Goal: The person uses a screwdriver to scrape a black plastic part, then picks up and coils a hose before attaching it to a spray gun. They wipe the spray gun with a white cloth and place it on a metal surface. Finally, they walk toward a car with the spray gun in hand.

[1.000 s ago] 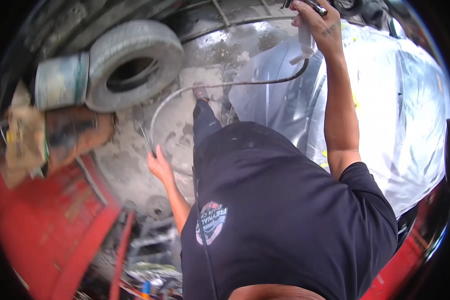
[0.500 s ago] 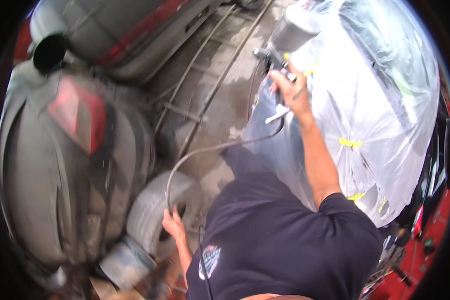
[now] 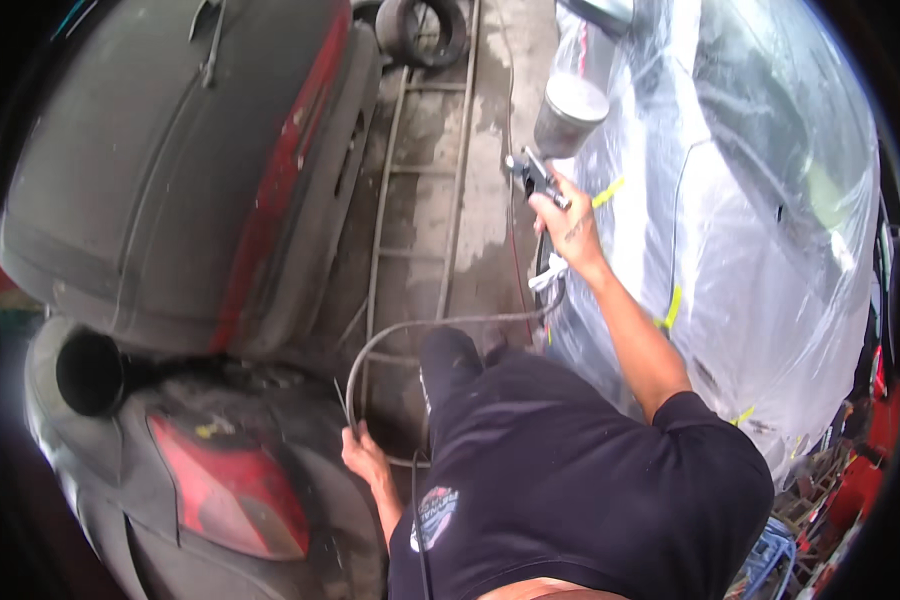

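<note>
A spray gun point(image 3: 540, 178) with a grey paint cup point(image 3: 571, 112) on top is gripped by my right hand point(image 3: 574, 226), arm stretched forward beside a car under clear plastic sheeting point(image 3: 750, 290). White wrapping point(image 3: 548, 272) hangs at the hose end below the gun. From there the grey air hose point(image 3: 440, 322) curves left and down to my left hand point(image 3: 364, 452), whose fingers are closed round it. The gun's nozzle end points left and forward, apart from the sheeting. My right fingers partly hide the handle and trigger.
To the left stands a dusty dark car point(image 3: 170, 190), with another dusty body part bearing a red tail light point(image 3: 235, 490) nearer me. A metal ladder point(image 3: 417, 170) lies along the wet-stained floor, with a tyre point(image 3: 422, 30) at its far end. Yellow tape point(image 3: 674, 306) holds the sheeting.
The view has shifted forward along the covered car, bringing the far tyre and more of the dark car into sight. Both hands keep their hold on the spray gun and hose.
</note>
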